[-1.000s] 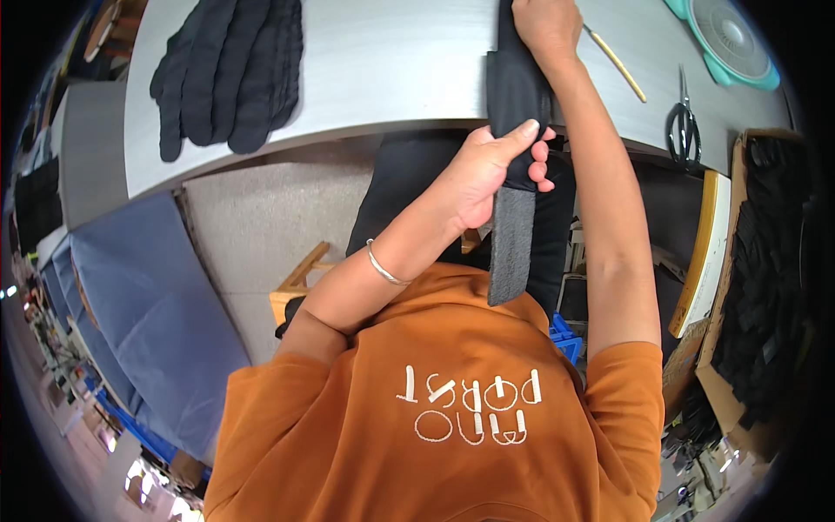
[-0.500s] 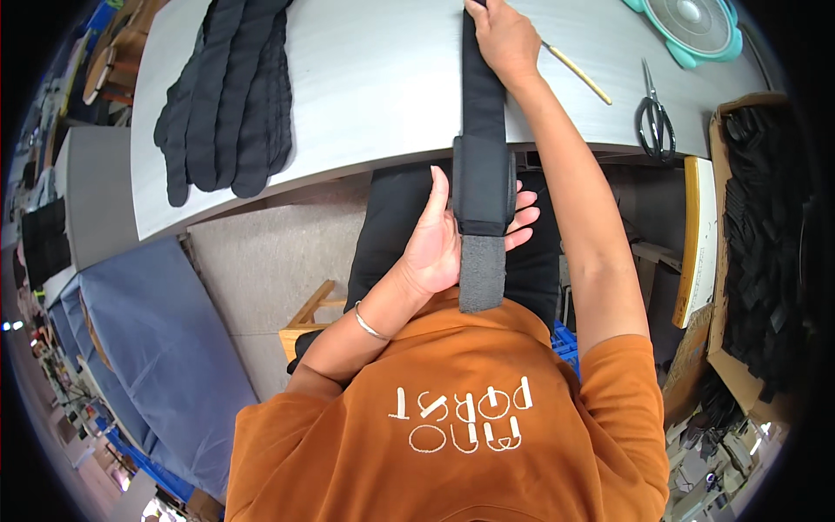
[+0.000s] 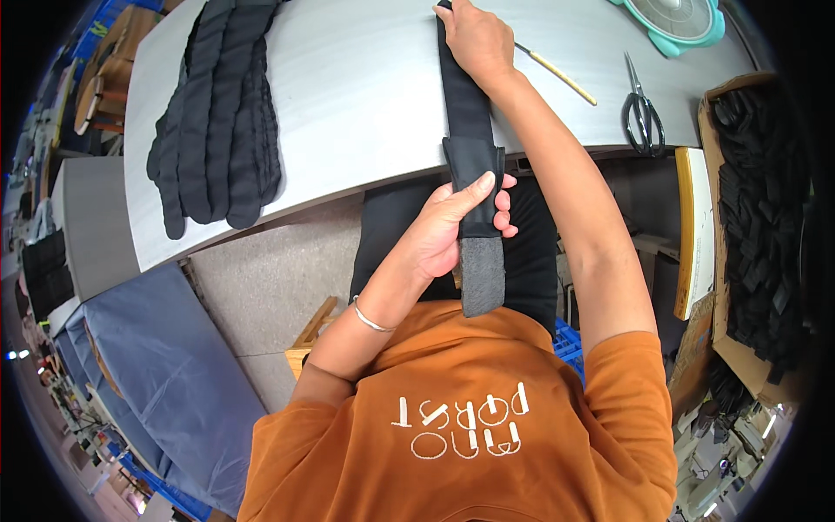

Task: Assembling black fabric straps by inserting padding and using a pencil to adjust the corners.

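Note:
A long black fabric strap [image 3: 465, 106] runs from the white table down over its front edge toward my lap. Its lower part is a wider, layered black section that ends in a fuzzy grey tab [image 3: 483, 274]. My left hand [image 3: 457, 217] is closed round the wider section, thumb on top and fingers curling out on the right side. Up on the table, my right hand [image 3: 478, 42] grips the strap's far part, which reaches the top edge of the view. Just right of that hand lies a thin tool with a yellow handle [image 3: 565, 78].
Several black fabric strips [image 3: 222, 122] lie stacked on the table [image 3: 357, 96] at left. Black-handled scissors [image 3: 642, 117] and a teal-rimmed fan [image 3: 678, 17] are at right. A cardboard box [image 3: 709, 217] of black pieces stands beside the table. Blue cloth [image 3: 174, 365] covers something at lower left.
My left hand was flat under the wider section with its thumb off; now the thumb has closed over it. The view has shifted slightly, and my right hand still grips the strap.

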A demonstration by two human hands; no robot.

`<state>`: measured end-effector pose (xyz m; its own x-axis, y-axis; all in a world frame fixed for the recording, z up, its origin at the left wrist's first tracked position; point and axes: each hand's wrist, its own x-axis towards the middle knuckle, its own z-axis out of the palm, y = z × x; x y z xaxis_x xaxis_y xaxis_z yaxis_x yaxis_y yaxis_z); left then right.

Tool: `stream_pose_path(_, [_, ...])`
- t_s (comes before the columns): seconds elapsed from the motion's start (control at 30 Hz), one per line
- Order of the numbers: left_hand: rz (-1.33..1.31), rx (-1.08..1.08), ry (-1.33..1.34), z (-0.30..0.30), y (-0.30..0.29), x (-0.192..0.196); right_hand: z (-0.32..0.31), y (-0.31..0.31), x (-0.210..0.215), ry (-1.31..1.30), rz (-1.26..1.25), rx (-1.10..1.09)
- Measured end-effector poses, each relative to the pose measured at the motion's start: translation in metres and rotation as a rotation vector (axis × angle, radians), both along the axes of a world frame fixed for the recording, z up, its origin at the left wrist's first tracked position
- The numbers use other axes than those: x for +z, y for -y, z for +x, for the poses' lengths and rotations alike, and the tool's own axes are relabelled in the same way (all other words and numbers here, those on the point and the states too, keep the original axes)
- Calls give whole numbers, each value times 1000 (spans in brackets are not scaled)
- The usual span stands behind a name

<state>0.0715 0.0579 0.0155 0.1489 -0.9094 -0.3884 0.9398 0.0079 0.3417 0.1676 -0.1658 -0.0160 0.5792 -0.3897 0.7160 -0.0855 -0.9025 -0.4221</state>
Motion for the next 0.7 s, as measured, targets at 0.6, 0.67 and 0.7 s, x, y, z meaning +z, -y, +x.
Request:
stream_pose_path(0.6, [72,-23,23,10,7,3,24,-1,-1,-69,-73,-99])
stream_pose_path(0.67, [111,-6,74,4,9,7,25,1,3,-72,-94,-103])
stream_pose_path(0.7, [154,13,124,1,9,10,24,0,6,-77,-111,-105])
